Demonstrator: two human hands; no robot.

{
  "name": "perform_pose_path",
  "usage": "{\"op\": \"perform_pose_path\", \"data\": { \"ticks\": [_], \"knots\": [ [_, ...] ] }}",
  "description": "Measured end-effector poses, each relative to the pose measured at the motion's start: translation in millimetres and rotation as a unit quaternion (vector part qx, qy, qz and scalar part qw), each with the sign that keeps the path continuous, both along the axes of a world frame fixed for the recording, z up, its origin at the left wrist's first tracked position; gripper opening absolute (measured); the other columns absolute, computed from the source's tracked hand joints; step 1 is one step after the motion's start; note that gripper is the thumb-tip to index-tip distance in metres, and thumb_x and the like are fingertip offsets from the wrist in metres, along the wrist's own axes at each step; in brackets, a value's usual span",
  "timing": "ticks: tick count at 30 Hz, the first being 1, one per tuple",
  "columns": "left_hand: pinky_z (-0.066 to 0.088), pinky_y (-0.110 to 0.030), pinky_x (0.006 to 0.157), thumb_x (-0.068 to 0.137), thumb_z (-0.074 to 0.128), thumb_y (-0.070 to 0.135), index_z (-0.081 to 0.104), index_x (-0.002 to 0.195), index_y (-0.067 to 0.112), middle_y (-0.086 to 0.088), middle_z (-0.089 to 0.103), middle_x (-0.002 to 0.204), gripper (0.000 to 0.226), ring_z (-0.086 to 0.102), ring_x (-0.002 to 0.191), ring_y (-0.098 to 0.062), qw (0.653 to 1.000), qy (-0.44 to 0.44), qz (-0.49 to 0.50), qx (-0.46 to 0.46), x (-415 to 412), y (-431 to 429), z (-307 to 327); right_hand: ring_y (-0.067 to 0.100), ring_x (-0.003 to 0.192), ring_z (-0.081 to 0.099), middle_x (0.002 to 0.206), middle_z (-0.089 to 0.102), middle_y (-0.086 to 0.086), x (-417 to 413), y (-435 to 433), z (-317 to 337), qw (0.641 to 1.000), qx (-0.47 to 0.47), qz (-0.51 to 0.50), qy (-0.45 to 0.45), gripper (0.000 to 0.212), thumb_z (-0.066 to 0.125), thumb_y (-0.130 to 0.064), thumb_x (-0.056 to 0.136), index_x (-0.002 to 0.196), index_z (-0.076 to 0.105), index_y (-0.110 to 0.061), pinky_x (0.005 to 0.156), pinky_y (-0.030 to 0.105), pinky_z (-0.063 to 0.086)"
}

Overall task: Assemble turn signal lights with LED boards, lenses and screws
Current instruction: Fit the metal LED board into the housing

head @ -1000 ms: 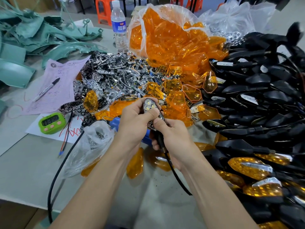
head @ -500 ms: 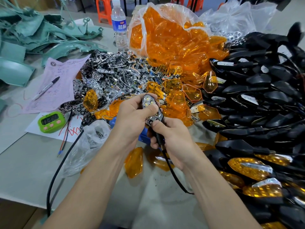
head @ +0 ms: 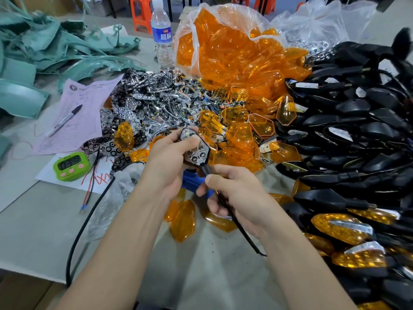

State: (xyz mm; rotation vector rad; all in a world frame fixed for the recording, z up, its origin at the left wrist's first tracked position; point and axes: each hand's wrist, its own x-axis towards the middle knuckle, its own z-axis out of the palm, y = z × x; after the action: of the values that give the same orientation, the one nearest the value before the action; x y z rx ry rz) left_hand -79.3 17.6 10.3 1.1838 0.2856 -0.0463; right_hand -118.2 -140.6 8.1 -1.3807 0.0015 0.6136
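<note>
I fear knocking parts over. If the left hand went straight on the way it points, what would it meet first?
Probably the loose transparent orange plastic lenses just beyond the black turn-signal housing that the left hand grips; its height above them is unclear.

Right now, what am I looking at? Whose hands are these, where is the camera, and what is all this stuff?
There is no machine here. These are a person's two bare hands, filmed by a camera worn on the head and looking down. The left hand grips a half-built turn signal light with its silvery insert showing and no lens on it. The right hand pinches its black stem. On the table lie a bag of orange lenses, a heap of shiny chrome parts, black housings on the right, and a green timer.
</note>
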Motion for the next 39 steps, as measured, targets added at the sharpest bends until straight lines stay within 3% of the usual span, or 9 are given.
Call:
{"op": "perform_pose_path", "data": {
  "ticks": [5, 8, 12, 17, 19, 23, 28, 33, 39],
  "knots": [
    [0.059, -0.052, 0.087, 0.099, 0.066, 0.015, 0.077, 0.106, 0.025, -0.02, 0.074, 0.114, 0.016, 0.072, 0.091, -0.038, 0.995, 0.045, 0.019, 0.083, 1, 0, -8, 0.012, 0.04, 0.043, 0.075, 0.07, 0.007, -2, 1, 4, 0.999, -0.046, -0.018, -0.015, 0.018, 0.055, -0.017, 0.104, 0.096, 0.068, -0.007, 0.037, 0.021, 0.028],
    [0.06, -0.048, 0.09, 0.099, 0.068, 0.022, 0.078, 0.107, 0.034, -0.003, 0.073, 0.123, 0.017, 0.07, 0.106, -0.024, 0.985, 0.024, 0.03, 0.166, 1, 1, -10, 0.012, 0.038, 0.039, 0.073, 0.068, 0.01, 0, -1, 12, 0.998, -0.028, -0.034, 0.035, 0.023, 0.054, -0.019, 0.105, 0.104, 0.066, 0.001, 0.037, 0.02, 0.027],
    [0.06, -0.046, 0.069, 0.092, 0.07, 0.025, 0.08, 0.081, 0.024, -0.005, 0.073, 0.101, 0.015, 0.066, 0.077, -0.024, 0.984, -0.012, 0.008, 0.175, -2, 0, -6, 0.011, 0.038, 0.036, 0.071, 0.065, 0.013, 3, -6, 20, 0.997, 0.012, -0.037, 0.073, 0.032, 0.052, -0.019, 0.106, 0.116, 0.062, 0.009, 0.037, 0.02, 0.025],
    [0.052, -0.052, 0.075, 0.078, 0.067, 0.034, 0.075, 0.074, 0.026, 0.005, 0.068, 0.086, 0.013, 0.058, 0.082, -0.032, 0.982, -0.032, 0.014, 0.184, -3, -2, -3, 0.011, 0.038, 0.039, 0.069, 0.065, 0.011, 2, -5, 27, 0.998, -0.014, -0.018, 0.057, 0.028, 0.05, -0.017, 0.106, 0.117, 0.061, 0.006, 0.037, 0.019, 0.026],
    [0.05, -0.052, 0.081, 0.08, 0.065, 0.034, 0.075, 0.075, 0.029, 0.013, 0.07, 0.085, 0.012, 0.062, 0.087, -0.029, 0.979, -0.052, 0.006, 0.196, -2, -2, -5, 0.011, 0.038, 0.04, 0.067, 0.065, 0.011, 1, -6, 28, 0.998, -0.044, -0.016, 0.031, 0.023, 0.052, -0.014, 0.104, 0.103, 0.063, 0.006, 0.036, 0.018, 0.026],
    [0.048, -0.034, 0.092, 0.085, 0.065, 0.032, 0.078, 0.079, 0.036, 0.022, 0.073, 0.102, 0.014, 0.064, 0.1, 0.006, 0.961, -0.108, -0.015, 0.254, -1, 5, -6, 0.011, 0.038, 0.037, 0.061, 0.061, 0.008, 2, -6, 26, 0.995, -0.099, -0.02, -0.028, 0.027, 0.054, -0.01, 0.1, 0.075, 0.062, -0.003, 0.037, 0.017, 0.027],
    [0.044, -0.038, 0.108, 0.083, 0.074, 0.036, 0.084, 0.095, 0.038, 0.022, 0.062, 0.141, 0.015, 0.051, 0.137, 0.001, 0.935, -0.168, -0.133, 0.283, -3, 28, -2, 0.009, 0.038, 0.035, 0.065, 0.057, 0.012, 4, -9, 23, 0.992, -0.112, -0.037, -0.044, 0.038, 0.054, -0.004, 0.099, 0.062, 0.06, -0.009, 0.038, 0.016, 0.028],
    [0.045, -0.043, 0.105, 0.08, 0.079, 0.027, 0.078, 0.108, 0.052, 0.027, 0.063, 0.136, 0.037, 0.049, 0.136, 0.005, 0.894, -0.181, -0.201, 0.356, -4, 42, 4, 0.005, 0.038, 0.038, 0.064, 0.057, 0.013, 4, -9, 21, 0.983, -0.154, -0.04, -0.087, 0.03, 0.057, -0.004, 0.098, 0.07, 0.065, 0.003, 0.039, 0.015, 0.031],
    [0.048, -0.044, 0.105, 0.085, 0.081, 0.006, 0.079, 0.105, 0.048, 0.021, 0.068, 0.126, 0.047, 0.058, 0.128, -0.002, 0.905, -0.192, -0.182, 0.334, -3, 41, 5, 0.003, 0.039, 0.037, 0.05, 0.046, -0.002, 5, -7, 16, 0.98, -0.154, -0.045, -0.114, 0.027, 0.058, -0.002, 0.096, 0.072, 0.063, 0.01, 0.042, 0.013, 0.03]
  ]
}}
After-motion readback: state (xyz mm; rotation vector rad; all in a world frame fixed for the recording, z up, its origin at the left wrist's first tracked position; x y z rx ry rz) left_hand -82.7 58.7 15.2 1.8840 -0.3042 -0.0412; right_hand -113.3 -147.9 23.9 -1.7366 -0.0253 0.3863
